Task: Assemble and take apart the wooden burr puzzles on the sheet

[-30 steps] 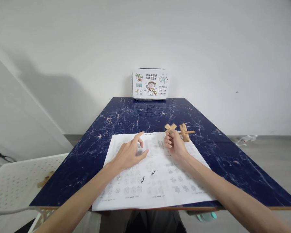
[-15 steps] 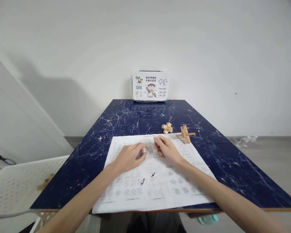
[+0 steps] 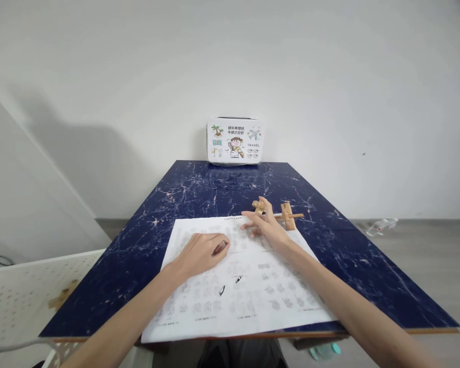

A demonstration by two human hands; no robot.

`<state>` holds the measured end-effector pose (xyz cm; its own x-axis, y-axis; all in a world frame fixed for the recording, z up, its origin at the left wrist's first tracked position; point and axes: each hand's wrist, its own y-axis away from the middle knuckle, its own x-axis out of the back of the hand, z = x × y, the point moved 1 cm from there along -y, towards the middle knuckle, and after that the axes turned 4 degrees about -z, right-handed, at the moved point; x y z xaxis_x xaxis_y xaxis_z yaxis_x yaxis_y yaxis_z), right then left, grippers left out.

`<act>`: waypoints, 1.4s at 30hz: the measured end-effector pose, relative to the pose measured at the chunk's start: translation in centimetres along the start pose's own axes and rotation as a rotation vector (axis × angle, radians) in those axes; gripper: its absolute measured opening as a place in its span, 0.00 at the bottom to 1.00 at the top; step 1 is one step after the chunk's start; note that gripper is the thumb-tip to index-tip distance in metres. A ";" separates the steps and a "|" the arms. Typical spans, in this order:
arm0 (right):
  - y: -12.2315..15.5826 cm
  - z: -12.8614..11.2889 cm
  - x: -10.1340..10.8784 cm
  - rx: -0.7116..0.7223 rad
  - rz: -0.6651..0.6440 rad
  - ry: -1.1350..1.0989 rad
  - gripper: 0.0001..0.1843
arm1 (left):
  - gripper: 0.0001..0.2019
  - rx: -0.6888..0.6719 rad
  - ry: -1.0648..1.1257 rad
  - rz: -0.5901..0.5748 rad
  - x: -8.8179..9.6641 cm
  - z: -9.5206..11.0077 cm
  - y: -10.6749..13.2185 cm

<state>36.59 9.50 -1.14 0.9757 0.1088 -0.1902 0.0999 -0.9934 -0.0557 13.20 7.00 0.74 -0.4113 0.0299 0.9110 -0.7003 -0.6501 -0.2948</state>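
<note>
My left hand (image 3: 206,251) rests on a printed paper sheet (image 3: 249,301), its fingers curled in with thumb and fingertips close together. Whether anything is inside them is hidden. Above the sheet's far edge, my right hand (image 3: 266,225) has its fingers spread and appears to hold nothing. Its raised index finger partly covers a small wooden interlocking puzzle (image 3: 257,205); I cannot tell if they touch. Just to the right lies a flat wooden piece crossed by a stick (image 3: 289,220), with a dark mark on its top, overlapping the sheet's far right corner.
The dark blue marbled table (image 3: 149,225) has a white cartoon-printed case (image 3: 234,141) at its far end, against the wall. A white perforated basket (image 3: 11,296) with wooden pieces (image 3: 63,295) stands low on the left. A clear bottle (image 3: 381,226) lies on the floor at right.
My right hand has opened from a curled shape and moved up and to the right, toward the small wooden puzzle. My left fingers have closed in more. The view has shifted slightly.
</note>
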 end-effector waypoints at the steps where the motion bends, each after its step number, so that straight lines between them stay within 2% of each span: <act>1: -0.2 0.0 0.1 -0.006 -0.011 -0.026 0.54 | 0.09 -0.001 -0.003 -0.002 -0.1 -0.1 0.0; 7: -0.9 -0.1 -0.3 0.009 -0.068 -0.105 0.54 | 0.09 0.004 -0.012 -0.011 -0.4 -0.4 0.0; 16: -1.3 0.5 -0.1 0.053 0.071 0.011 0.43 | 0.10 -0.001 0.000 -0.001 0.0 -0.1 -0.1; 21: -1.7 1.1 0.3 0.047 0.085 0.024 0.42 | 0.10 -0.001 0.005 -0.006 0.0 -0.1 -0.1; 29: -0.5 0.0 0.2 0.178 0.219 0.512 0.27 | 0.10 -0.005 0.004 -0.014 -0.1 -0.3 0.0; 35: 0.5 -0.2 0.0 0.200 0.315 0.911 0.25 | 0.10 -0.005 0.004 -0.029 -0.1 -0.4 0.1; 38: 0.6 0.0 0.1 0.187 0.383 1.039 0.24 | 0.09 0.018 -0.004 -0.062 -0.1 -0.3 0.1; 42: 0.6 -0.1 0.2 0.176 0.390 1.109 0.21 | 0.08 0.031 -0.009 -0.079 0.0 -0.3 0.1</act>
<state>36.85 8.87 -1.13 0.5794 -0.3760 0.7231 -0.1853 -0.9247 -0.3325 12.96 7.16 0.61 -0.3503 0.0754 0.9336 -0.7117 -0.6695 -0.2130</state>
